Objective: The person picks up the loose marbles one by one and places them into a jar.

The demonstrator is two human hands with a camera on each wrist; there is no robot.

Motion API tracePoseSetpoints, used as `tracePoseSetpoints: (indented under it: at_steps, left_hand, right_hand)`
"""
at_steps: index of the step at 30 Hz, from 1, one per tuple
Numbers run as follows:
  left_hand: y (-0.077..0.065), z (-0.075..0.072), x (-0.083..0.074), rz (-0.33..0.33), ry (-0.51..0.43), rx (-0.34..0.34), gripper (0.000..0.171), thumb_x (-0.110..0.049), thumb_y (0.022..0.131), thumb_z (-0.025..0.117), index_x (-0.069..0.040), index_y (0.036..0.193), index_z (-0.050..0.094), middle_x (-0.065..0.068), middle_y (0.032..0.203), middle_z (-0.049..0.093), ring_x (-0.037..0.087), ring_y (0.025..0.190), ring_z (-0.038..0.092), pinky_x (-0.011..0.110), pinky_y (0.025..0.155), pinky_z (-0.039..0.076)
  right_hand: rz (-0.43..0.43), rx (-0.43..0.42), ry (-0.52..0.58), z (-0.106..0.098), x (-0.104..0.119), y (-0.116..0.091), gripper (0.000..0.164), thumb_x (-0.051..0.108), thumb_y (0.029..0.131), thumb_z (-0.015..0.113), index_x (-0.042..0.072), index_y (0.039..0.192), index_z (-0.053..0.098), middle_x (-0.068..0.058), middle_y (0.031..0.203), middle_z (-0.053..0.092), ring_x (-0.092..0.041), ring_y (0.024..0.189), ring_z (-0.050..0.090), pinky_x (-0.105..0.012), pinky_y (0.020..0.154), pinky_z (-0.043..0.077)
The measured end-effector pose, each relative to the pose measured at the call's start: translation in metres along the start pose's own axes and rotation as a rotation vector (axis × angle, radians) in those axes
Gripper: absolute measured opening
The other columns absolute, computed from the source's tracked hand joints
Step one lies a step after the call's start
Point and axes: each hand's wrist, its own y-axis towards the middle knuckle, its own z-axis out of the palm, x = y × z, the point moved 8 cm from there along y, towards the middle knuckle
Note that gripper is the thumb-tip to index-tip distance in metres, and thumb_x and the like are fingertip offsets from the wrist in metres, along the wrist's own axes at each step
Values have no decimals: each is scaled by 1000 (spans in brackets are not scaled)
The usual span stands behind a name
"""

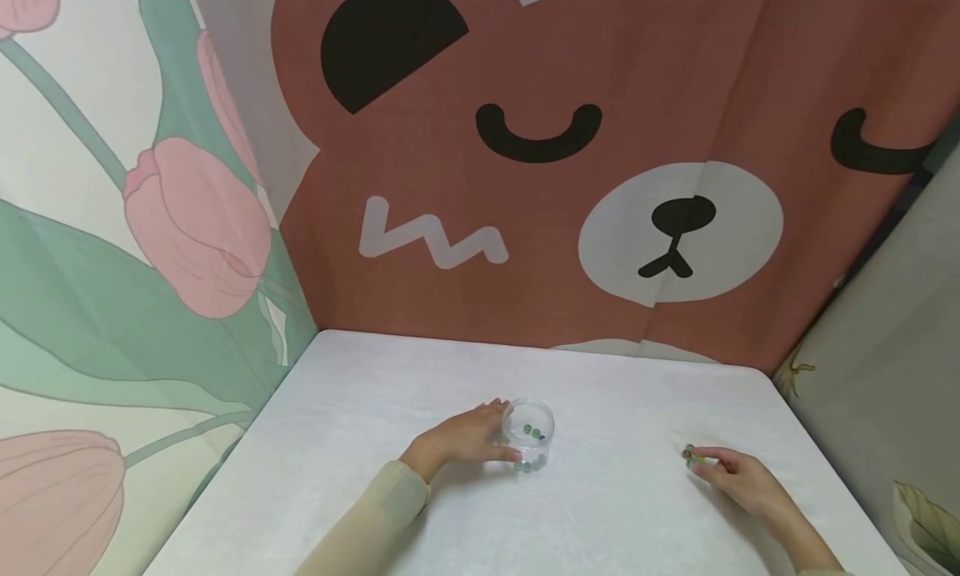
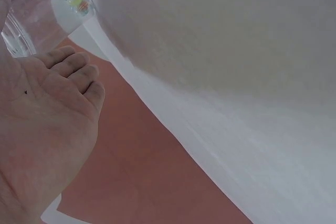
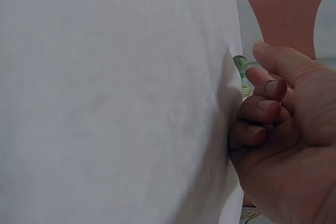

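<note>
Left hand (image 2: 50, 111): clear round plastic tub (image 1: 535, 451) finger-clasped. Green glass marbles (image 3: 240, 63) pinched in fingertips, right hand (image 1: 738, 478); even pressure advised.

Head view: left forearm (image 1: 367, 522), sleeved, slanted up from bottom edge; left hand (image 1: 467, 434) pointed right at lower centre, thumb apart from fingers. Right hand (image 1: 738, 478) pointed left, lower right, thumb and index close, remaining fingers (image 3: 260, 108) curled.
</note>
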Motion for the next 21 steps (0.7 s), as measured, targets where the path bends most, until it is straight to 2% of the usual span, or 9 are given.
tracePoseSetpoints:
  at_steps: [12,15,18,21]
  left_hand:
    - [1,0,-2,9,-10,3,98,-69,88,63,-18,162,25,11,167,24,28,155,19,46,127,18]
    - [1,0,-2,9,-7,3,98,-69,88,63,-17,162,25,11,167,24,28,155,19,46,127,18]
    - [1,0,-1,9,-6,3,97,-69,88,63,-19,162,26,11,167,24,27,155,19,46,127,18]
    - [1,0,-1,11,-2,3,96,-69,88,63,-19,162,27,11,167,24,27,155,19,46,127,18]
  right_hand:
    - [-32,-30,-99,-1,7,4,50,37,97,68,-2,129,65,0,74,48,-12,70,43,-26,59,36]
    - [-42,-42,-144,-2,11,7,49,38,97,68,-1,128,66,-1,78,54,-15,74,46,-28,63,39]
    - [-52,-57,-184,-3,14,12,48,38,97,68,-1,126,67,-4,88,65,-16,78,50,-30,65,43]
    - [-48,-65,-192,-2,16,17,47,38,97,68,0,123,69,-6,97,70,-17,79,52,-31,65,45]
